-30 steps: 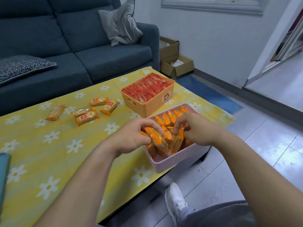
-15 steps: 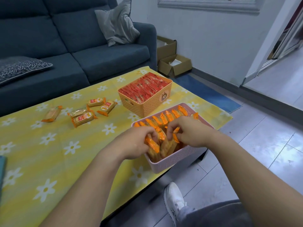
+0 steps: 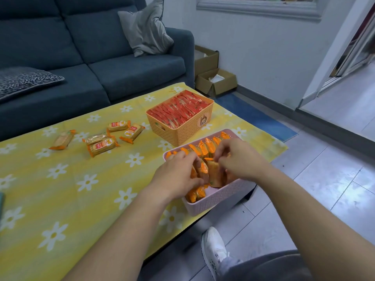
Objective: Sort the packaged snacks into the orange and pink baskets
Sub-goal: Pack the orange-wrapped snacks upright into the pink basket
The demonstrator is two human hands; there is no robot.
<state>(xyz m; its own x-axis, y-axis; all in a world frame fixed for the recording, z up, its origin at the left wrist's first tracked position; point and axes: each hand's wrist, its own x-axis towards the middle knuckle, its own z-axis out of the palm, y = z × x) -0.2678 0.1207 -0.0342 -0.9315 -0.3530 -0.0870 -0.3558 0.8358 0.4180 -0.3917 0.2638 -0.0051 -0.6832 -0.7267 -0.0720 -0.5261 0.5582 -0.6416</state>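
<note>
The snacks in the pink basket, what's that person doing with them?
A person is sorting snacks. Both hands are in the pink basket: the left hand and right hand grip orange packets that stand on edge in rows. The orange basket behind it is packed with red packets. Five loose packets lie on the yellow tablecloth, not yet sorted.

Five snack packets [image 3: 103, 147] lie loose, with one orange basket [image 3: 182, 132] and one pink basket [image 3: 217, 197].
</note>
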